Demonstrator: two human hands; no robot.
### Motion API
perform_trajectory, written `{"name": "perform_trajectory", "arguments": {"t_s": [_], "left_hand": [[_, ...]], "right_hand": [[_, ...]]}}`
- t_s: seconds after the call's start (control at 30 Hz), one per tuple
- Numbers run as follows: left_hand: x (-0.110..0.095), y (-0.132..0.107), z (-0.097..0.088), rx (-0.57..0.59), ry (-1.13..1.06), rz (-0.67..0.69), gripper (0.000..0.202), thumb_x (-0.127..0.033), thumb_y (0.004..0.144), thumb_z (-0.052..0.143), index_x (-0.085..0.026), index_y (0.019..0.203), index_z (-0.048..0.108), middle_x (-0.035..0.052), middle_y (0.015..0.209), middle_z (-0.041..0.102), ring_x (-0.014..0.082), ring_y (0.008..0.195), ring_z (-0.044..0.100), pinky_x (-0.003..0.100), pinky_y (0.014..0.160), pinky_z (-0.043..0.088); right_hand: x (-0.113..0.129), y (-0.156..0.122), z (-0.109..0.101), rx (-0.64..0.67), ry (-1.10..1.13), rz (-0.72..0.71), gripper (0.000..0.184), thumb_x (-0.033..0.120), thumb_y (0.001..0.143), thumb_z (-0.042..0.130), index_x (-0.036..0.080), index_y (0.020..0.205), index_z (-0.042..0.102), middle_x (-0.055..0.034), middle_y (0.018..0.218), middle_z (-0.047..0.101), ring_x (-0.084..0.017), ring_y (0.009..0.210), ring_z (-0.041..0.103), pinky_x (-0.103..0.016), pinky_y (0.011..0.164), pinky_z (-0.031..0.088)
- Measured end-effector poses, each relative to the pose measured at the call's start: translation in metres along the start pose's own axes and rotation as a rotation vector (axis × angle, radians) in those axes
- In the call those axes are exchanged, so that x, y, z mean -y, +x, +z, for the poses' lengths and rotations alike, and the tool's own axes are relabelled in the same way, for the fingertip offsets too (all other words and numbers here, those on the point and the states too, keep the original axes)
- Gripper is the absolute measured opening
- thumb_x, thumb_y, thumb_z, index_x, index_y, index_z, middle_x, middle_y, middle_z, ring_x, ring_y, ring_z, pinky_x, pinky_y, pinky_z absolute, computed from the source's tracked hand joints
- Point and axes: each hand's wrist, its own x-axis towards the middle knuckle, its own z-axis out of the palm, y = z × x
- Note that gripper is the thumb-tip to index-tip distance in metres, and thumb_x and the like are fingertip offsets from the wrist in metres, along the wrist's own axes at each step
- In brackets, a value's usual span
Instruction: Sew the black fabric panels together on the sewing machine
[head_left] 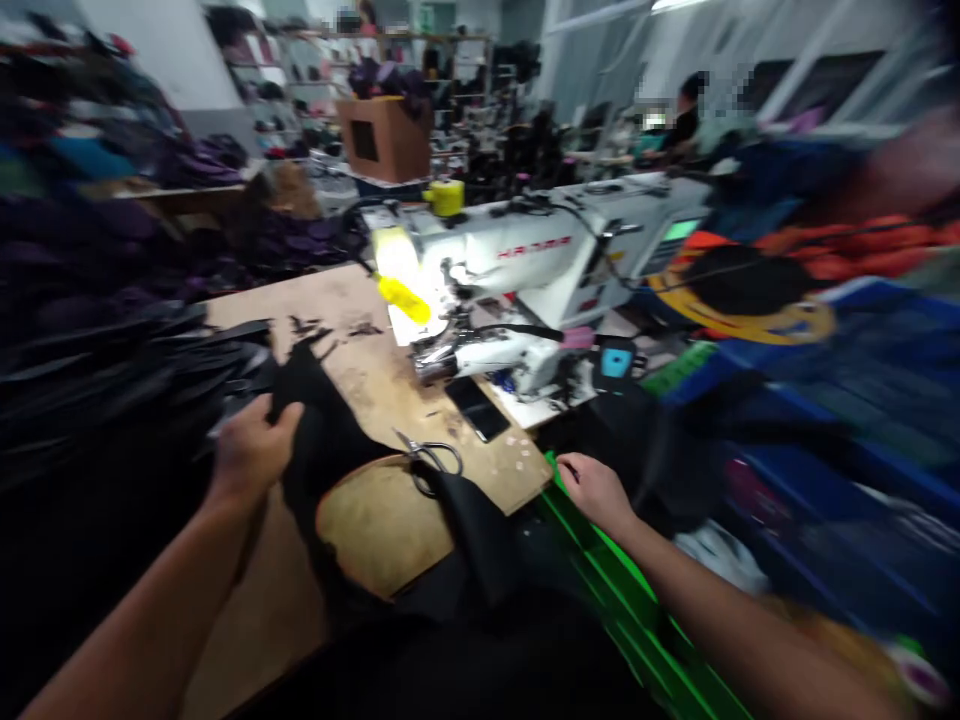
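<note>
My left hand (253, 448) is closed on the edge of a black fabric piece (321, 400), thumb pressed on it at the left of the wooden table. That black fabric curves round toward my lap, framing a bare tan area. My right hand (598, 492) is closed with curled fingers above the rim of a green crate (600, 560), by the table's right corner. Whatever its fingers may hold is hidden. Scissors (429, 458) with dark handles lie between my hands, against the fabric. Behind them is a black phone (477, 408).
A white sewing machine (517, 250) with a lit lamp and cylinder arm stands across the table (352, 320). Dark material (112, 400) is heaped at left. Blue crates (825, 440) fill the right side. A cardboard box (386, 140) and a person (682, 118) are farther back.
</note>
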Motion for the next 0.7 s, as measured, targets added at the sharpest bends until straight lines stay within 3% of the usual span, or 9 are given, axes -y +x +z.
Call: {"name": "perform_trajectory", "arguments": {"t_s": [0.1,0.17,0.23,0.3,0.37,0.43,0.57,0.63,0.7], "left_hand": [[-0.012,0.006,0.006,-0.036,0.049,-0.004,0.028,-0.046,0.086,0.054,-0.022,0.073,0.057,-0.0049,0.058,0.049,0.014,0.062,0.048,0.024,0.059,0.032],[-0.022,0.007,0.008,-0.054,0.035,0.014,0.028,-0.05,0.088,0.052,-0.025,0.079,0.062,-0.0037,0.065,0.057,0.0174,0.069,0.056,0.026,0.063,0.038],[-0.029,0.008,0.01,-0.091,-0.005,0.063,0.028,-0.051,0.089,0.051,-0.027,0.09,0.066,-0.0017,0.078,0.067,0.0219,0.083,0.065,0.029,0.072,0.046],[-0.031,0.009,0.015,-0.151,-0.047,0.113,0.03,-0.049,0.089,0.053,-0.027,0.104,0.066,0.001,0.094,0.073,0.0245,0.096,0.069,0.032,0.081,0.05],[-0.028,0.01,0.021,-0.2,-0.059,0.149,0.038,-0.046,0.087,0.055,-0.024,0.118,0.059,0.0045,0.103,0.075,0.0254,0.098,0.071,0.034,0.086,0.053],[-0.021,0.009,0.025,-0.228,-0.027,0.179,0.04,-0.041,0.086,0.056,-0.023,0.121,0.055,0.0056,0.107,0.075,0.0255,0.098,0.072,0.036,0.088,0.054],[-0.009,0.007,0.024,-0.174,-0.03,0.436,0.02,-0.028,0.089,0.046,-0.03,0.098,0.063,-0.0051,0.125,0.071,0.0204,0.117,0.067,0.035,0.1,0.052],[-0.007,0.01,0.021,-0.13,-0.054,0.505,0.027,-0.025,0.089,0.042,-0.031,0.093,0.069,-0.0079,0.129,0.067,0.019,0.122,0.064,0.033,0.103,0.05],[-0.009,0.017,0.017,-0.082,-0.07,0.469,0.032,-0.025,0.087,0.043,-0.03,0.092,0.073,-0.0059,0.124,0.069,0.0187,0.117,0.065,0.032,0.102,0.051]], "right_hand": [[-0.055,-0.015,-0.025,-0.272,-0.194,0.078,0.034,0.027,0.096,0.041,0.016,0.106,0.072,-0.0145,0.111,0.072,-0.027,0.107,0.063,-0.041,0.101,0.047],[-0.081,-0.013,-0.045,-0.362,-0.301,0.112,0.034,0.029,0.095,0.046,0.013,0.113,0.07,-0.0174,0.121,0.067,-0.029,0.116,0.057,-0.043,0.107,0.042],[-0.099,-0.002,-0.061,-0.298,-0.374,0.206,0.038,0.033,0.091,0.057,0.01,0.12,0.067,-0.0198,0.125,0.064,-0.031,0.119,0.054,-0.043,0.107,0.041],[-0.111,0.012,-0.07,-0.136,-0.378,0.312,0.041,0.034,0.087,0.065,0.009,0.119,0.069,-0.0197,0.121,0.066,-0.03,0.112,0.057,-0.039,0.1,0.044],[-0.12,0.023,-0.074,-0.019,-0.277,0.351,0.031,0.032,0.088,0.063,0.011,0.109,0.073,-0.0171,0.113,0.07,-0.025,0.103,0.062,-0.034,0.094,0.045],[-0.128,0.028,-0.074,0.007,-0.131,0.342,0.024,0.03,0.09,0.06,0.014,0.097,0.076,-0.0137,0.108,0.073,-0.022,0.098,0.065,-0.031,0.091,0.045],[-0.139,0.024,-0.073,0.013,0.075,0.368,0.026,0.035,0.088,0.06,0.015,0.09,0.077,-0.0076,0.09,0.076,-0.02,0.086,0.067,-0.029,0.08,0.048],[-0.137,0.022,-0.077,-0.032,0.245,0.442,0.025,0.037,0.081,0.065,0.014,0.084,0.075,-0.0063,0.081,0.075,-0.019,0.078,0.065,-0.028,0.074,0.048],[-0.125,0.022,-0.084,-0.255,0.471,0.579,0.021,0.036,0.072,0.071,0.015,0.073,0.069,-0.0036,0.071,0.07,-0.017,0.069,0.06,-0.028,0.069,0.047]]}}
